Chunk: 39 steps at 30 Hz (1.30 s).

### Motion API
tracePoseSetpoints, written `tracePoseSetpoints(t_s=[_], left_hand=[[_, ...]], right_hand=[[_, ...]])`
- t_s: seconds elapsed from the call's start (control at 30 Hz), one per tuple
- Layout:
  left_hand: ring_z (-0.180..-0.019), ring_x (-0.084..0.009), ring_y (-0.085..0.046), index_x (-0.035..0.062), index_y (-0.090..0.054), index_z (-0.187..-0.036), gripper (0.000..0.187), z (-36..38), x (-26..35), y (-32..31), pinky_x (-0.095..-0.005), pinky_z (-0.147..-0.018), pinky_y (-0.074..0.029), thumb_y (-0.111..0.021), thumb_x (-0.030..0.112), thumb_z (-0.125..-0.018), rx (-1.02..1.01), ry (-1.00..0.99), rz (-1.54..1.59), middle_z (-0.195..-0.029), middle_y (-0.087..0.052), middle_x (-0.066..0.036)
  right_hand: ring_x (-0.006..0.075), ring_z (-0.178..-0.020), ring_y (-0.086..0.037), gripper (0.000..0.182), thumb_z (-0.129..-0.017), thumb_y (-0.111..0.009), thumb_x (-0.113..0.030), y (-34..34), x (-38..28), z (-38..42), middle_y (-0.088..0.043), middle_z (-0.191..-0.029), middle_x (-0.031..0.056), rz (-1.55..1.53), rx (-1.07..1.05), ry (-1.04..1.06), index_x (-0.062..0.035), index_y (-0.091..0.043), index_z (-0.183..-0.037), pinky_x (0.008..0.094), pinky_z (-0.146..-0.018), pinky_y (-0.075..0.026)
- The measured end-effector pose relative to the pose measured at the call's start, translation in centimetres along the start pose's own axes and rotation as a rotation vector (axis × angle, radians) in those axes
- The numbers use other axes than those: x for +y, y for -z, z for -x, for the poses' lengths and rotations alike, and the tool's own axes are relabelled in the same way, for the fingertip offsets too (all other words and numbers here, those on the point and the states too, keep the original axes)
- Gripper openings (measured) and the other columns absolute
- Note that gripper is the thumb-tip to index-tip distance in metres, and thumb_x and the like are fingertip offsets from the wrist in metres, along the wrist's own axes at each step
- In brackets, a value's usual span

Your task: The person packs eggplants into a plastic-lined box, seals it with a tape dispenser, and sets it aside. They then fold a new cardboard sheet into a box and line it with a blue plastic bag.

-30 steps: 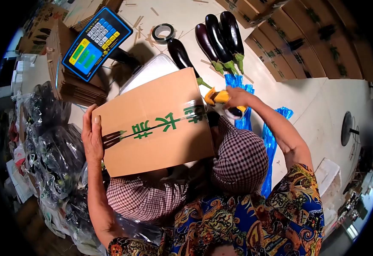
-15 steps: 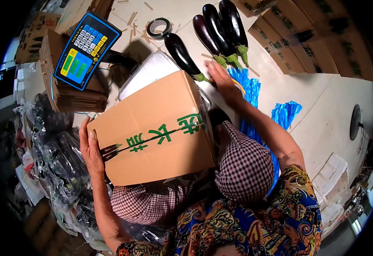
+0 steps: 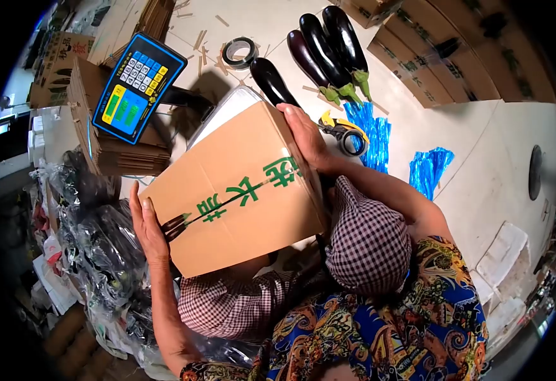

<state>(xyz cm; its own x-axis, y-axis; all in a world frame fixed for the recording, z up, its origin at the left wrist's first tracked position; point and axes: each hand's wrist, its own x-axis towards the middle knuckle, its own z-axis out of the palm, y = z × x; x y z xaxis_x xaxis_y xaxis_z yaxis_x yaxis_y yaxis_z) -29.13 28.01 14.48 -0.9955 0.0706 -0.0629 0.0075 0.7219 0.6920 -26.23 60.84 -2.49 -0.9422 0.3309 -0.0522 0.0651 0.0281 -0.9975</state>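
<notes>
A brown cardboard box (image 3: pixel 240 197) with green lettering and a printed eggplant picture is held between my two hands, tilted above my lap. My left hand (image 3: pixel 149 232) presses against its left end, thumb toward the top face. At the upper right corner, my right hand (image 3: pixel 305 134) lies along the side with its fingertips at the edge. Partly behind the box is the pale metal pan of a scale (image 3: pixel 230 108). One eggplant (image 3: pixel 271 81) shows past the box's top edge, its stem end hidden. Close to my right hand lies a yellow tape dispenser (image 3: pixel 345 132).
Several eggplants (image 3: pixel 341 51) lie on the floor beyond, near a tape roll (image 3: pixel 239 53). The scale's display (image 3: pixel 139 87) stands at upper left by flattened cardboard (image 3: pixel 109 149). Blue strips (image 3: pixel 376 143) lie right. Stacked boxes (image 3: pixel 456 57) stand upper right; plastic-wrapped goods (image 3: pixel 109 241) lie left.
My right hand has moved left from beside the eggplants onto the box's upper right edge, uncovering the tape dispenser. My left hand stays on the box, which has shifted slightly.
</notes>
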Motion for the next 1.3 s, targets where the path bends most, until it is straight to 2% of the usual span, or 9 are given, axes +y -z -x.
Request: tracePoseSetpoints(t_s=[0.07, 0.17, 0.47, 0.6, 0.73, 1.0, 1.17, 1.23, 1.3], left_hand=[[-0.136, -0.0264, -0.039, 0.0038, -0.036, -0.148, 0.058, 0.0, -0.2, 0.0, -0.0366, -0.112, -0.029, -0.038, 0.041, -0.104, 0.023, -0.005, -0.010, -0.150, -0.040, -0.016], [-0.133, -0.0269, -0.041, 0.0012, -0.033, -0.149, 0.058, 0.1, -0.4, 0.0, -0.0358, -0.111, -0.030, -0.037, 0.039, -0.105, 0.015, -0.010, -0.013, -0.148, -0.040, -0.017], [-0.132, -0.0295, -0.043, -0.0028, -0.033, -0.147, 0.065, 0.1, -2.2, 0.6, -0.0377, -0.111, -0.030, -0.040, 0.044, -0.102, 0.039, -0.025, -0.099, -0.147, -0.041, -0.020], [-0.074, -0.0079, -0.054, 0.0140, -0.044, -0.144, 0.066, 1.1, -6.3, 3.8, -0.0201, -0.060, -0.044, -0.040, 0.060, -0.097, 0.053, 0.444, 0.148, -0.110, -0.063, -0.003], [-0.111, -0.0200, -0.057, 0.0039, -0.049, -0.136, 0.059, 3.2, -9.6, 5.5, -0.0344, -0.092, -0.047, -0.038, 0.051, -0.102, 0.152, 0.662, 0.372, -0.122, -0.058, -0.012], [-0.118, -0.0230, -0.057, 0.0049, -0.048, -0.138, 0.060, 4.3, -9.3, 6.5, -0.0357, -0.096, -0.047, -0.041, 0.052, -0.101, 0.084, 0.472, 0.738, -0.129, -0.059, -0.015], [-0.121, -0.0255, -0.055, 0.0033, -0.042, -0.143, 0.063, 1.3, -8.9, 6.6, -0.0385, -0.100, -0.046, -0.040, 0.051, -0.102, -0.013, 0.391, 0.671, -0.134, -0.057, -0.016], [-0.123, -0.0257, -0.054, 0.0046, -0.039, -0.145, 0.065, 0.9, -6.3, 7.0, -0.0415, -0.101, -0.044, -0.041, 0.052, -0.101, -0.087, 0.334, 0.750, -0.136, -0.055, -0.016], [-0.124, -0.0253, -0.053, 0.0049, -0.035, -0.147, 0.073, 0.6, -2.9, 6.6, -0.0420, -0.100, -0.045, -0.045, 0.057, -0.097, -0.168, 0.252, 0.732, -0.140, -0.051, -0.016]], right_hand=[[0.0348, -0.119, -0.052, 0.043, -0.105, -0.036, -0.031, -0.1, -4.3, 0.1, -0.058, -0.123, 0.0190, -0.199, 0.063, -0.222, 0.0041, -0.052, -0.123, 0.0374, -0.103, -0.040], [0.0334, -0.119, -0.052, 0.044, -0.106, -0.033, -0.032, -0.5, -7.2, -0.8, -0.058, -0.121, 0.0185, 0.001, 0.020, 0.342, 0.0037, -0.049, -0.127, 0.0379, -0.103, -0.041], [0.0314, -0.118, -0.053, 0.050, -0.105, -0.032, -0.039, -0.7, 5.4, -0.9, -0.057, -0.125, 0.0198, -0.051, -0.103, -0.196, 0.0017, -0.052, -0.127, 0.0386, -0.101, -0.039], [0.0325, -0.118, -0.050, 0.054, -0.102, -0.040, -0.046, -0.4, 1.5, 0.1, -0.053, -0.128, 0.0221, 0.130, -0.248, -0.363, -0.0001, -0.050, -0.129, 0.0372, -0.102, -0.038], [0.0146, -0.109, -0.061, 0.055, -0.103, -0.041, -0.047, -1.3, 0.5, -0.3, -0.065, -0.122, 0.0089, -0.780, -0.615, -0.766, -0.0013, -0.059, -0.128, 0.0293, -0.096, -0.045], [0.0183, -0.102, -0.066, 0.041, -0.093, -0.066, -0.021, 3.7, -15.7, -4.7, -0.068, -0.114, 0.0127, -0.721, -0.665, -0.312, 0.0029, -0.058, -0.125, 0.0312, -0.086, -0.056], [0.0086, -0.083, -0.064, 0.028, -0.089, -0.068, -0.021, 4.2, -26.6, 2.0, -0.070, -0.092, 0.0046, 0.254, -0.879, 0.108, -0.0024, -0.065, -0.110, 0.0300, -0.073, -0.055], [0.0283, -0.073, -0.064, 0.017, -0.088, -0.062, -0.014, 1.1, -24.7, 7.0, -0.063, -0.083, 0.0123, 0.209, -0.850, 0.622, -0.0045, -0.066, -0.102, 0.0337, -0.066, -0.052], [0.0257, -0.070, -0.065, 0.013, -0.079, -0.062, -0.005, -1.5, -23.5, 11.3, -0.057, -0.072, 0.0073, 0.714, -0.755, 0.815, -0.0122, -0.059, -0.089, 0.0366, -0.056, -0.052]])
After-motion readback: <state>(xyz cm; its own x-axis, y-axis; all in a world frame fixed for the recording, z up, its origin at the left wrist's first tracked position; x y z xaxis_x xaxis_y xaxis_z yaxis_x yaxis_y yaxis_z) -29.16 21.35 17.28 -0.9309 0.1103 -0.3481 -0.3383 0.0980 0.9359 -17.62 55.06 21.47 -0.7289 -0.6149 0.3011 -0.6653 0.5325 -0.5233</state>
